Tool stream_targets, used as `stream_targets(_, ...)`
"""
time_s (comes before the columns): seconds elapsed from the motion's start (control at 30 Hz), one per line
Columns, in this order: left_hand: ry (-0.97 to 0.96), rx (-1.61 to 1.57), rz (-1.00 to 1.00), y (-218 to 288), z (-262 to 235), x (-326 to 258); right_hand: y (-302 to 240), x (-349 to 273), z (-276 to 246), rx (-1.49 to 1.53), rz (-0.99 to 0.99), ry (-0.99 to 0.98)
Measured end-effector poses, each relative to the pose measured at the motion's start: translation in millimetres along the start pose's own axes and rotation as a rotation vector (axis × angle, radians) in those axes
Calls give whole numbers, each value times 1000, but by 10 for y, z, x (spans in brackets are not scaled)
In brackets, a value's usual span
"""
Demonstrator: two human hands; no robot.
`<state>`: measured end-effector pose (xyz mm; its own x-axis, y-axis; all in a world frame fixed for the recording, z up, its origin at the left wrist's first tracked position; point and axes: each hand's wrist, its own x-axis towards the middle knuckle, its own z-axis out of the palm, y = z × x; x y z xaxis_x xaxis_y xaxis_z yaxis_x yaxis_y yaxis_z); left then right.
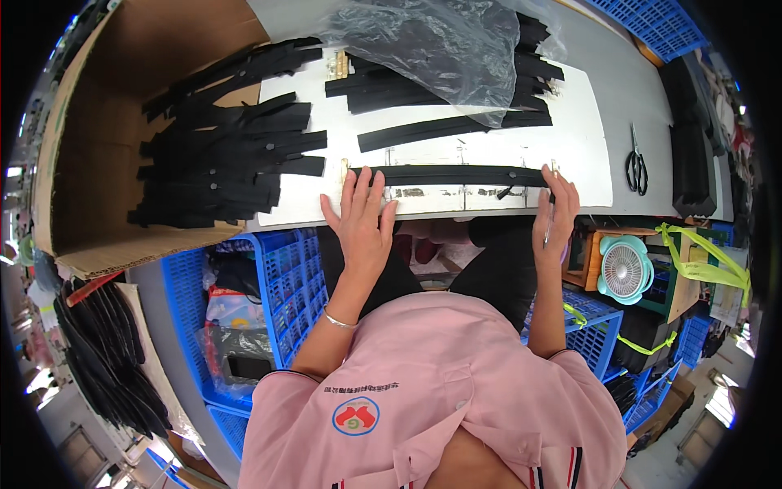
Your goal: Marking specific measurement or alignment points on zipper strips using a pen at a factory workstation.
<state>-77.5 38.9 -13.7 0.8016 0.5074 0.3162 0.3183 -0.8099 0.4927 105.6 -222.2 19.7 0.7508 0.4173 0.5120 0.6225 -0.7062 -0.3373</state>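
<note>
A black zipper strip [456, 175] lies across the white board, with a slider and a small dangling pull toward its right end. My left hand [362, 216] rests flat on the strip's left end, fingers stretched and thumb spread. At the other end, my right hand [558, 216] touches the strip with its fingertips. A thin, pale pen-like tool [547, 234] shows against the right palm, tucked in the curled fingers. Just beyond lies another black strip [452, 129], and a pile of black strips [391, 91] is partly under a clear plastic bag [440, 49].
On the left, an open cardboard box [90, 155] has many black zipper strips [216, 167] spilling onto the white board [590, 138]. Black-handled scissors [636, 167] lie at right beside black blocks [691, 155]. Below the table edge are a blue crate [281, 285] and a turquoise fan [626, 270].
</note>
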Motion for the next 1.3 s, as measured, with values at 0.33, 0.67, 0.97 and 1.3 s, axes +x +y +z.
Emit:
stream_targets(0.33, 59, -22, -10, -20, 43, -16, -1460, 434, 689, 930, 262, -447)
stream_targets(0.67, 99, -47, -17, -35, 61, -31, -1500, 340, 1128, 729, 106, -399)
stream_targets(0.97, 111, -43, 0, -21, 62, -21, -1520, 337, 1118, 646, 45, -368)
stream_targets(1.3, 113, -13, 7, -17, 70, -12, -1435, 341, 1064, 741, -36, -472)
